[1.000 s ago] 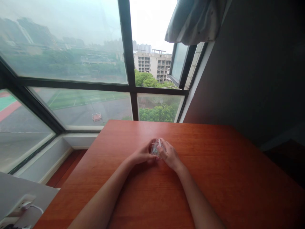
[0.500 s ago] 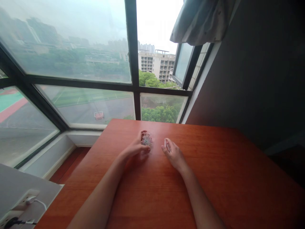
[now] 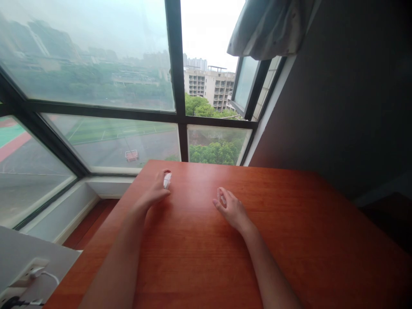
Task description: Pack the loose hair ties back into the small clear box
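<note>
My left hand (image 3: 156, 187) is over the far left part of the table, its thumb and fingers curved around a small whitish thing (image 3: 167, 180) with a dark line across it. What kind of thing it is, I cannot make out. To the right, my right hand (image 3: 232, 207) is curled around a small, thin, clear-looking piece (image 3: 220, 196) with a pale edge. Its fingers hide most of that piece. A wide gap separates the two hands, and both are close to the reddish-brown tabletop (image 3: 193, 249).
Beyond the table's far edge stands a dark-framed window (image 3: 128, 113), with a grey curtain (image 3: 270, 30) hanging at the upper right. A dark wall (image 3: 337, 98) rises on the right. At lower left, plugs and cables sit in a wall socket (image 3: 35, 271).
My left hand has moved left, away from my right hand, with the small thing still in it; that thing now looks whiter. My right hand has barely shifted.
</note>
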{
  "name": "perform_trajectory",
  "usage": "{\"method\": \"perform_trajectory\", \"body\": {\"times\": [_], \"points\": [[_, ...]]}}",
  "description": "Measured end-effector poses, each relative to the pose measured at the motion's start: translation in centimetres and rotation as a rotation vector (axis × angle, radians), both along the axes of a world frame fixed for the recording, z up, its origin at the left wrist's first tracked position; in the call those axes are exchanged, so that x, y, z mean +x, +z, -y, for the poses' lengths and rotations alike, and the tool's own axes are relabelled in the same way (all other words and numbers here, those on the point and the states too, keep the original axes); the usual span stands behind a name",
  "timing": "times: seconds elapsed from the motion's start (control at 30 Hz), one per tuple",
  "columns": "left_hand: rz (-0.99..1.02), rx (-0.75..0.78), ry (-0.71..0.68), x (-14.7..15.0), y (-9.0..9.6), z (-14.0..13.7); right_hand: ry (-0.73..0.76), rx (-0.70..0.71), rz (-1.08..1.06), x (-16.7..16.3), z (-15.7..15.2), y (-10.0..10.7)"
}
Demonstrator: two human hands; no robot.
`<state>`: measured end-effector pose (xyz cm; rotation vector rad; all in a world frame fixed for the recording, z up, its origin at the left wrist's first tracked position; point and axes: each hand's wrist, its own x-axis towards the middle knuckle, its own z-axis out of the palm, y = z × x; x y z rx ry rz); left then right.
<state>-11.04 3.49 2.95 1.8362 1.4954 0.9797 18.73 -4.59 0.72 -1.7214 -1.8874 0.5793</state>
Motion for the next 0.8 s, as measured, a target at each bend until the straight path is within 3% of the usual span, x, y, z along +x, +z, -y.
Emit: {"method": "perform_trajectory", "body": {"times": [0.1, 0.37, 0.8], "points": [[-0.168, 0.084, 0.012, -0.3, -0.1, -0.1, 0.003, -0.001, 0.007, 0.0, 0.1, 0.1], [-0.323, 0.044, -0.125, 0.8, -0.1, -0.1, 0.007, -0.004, 0.029, 0.0, 0.2, 0.4], [-0.137, -0.009, -0.169, 1.7, 1.6, 0.8, 0.017, -0.024, 0.061, -0.1, 0.4, 0.8]]}}
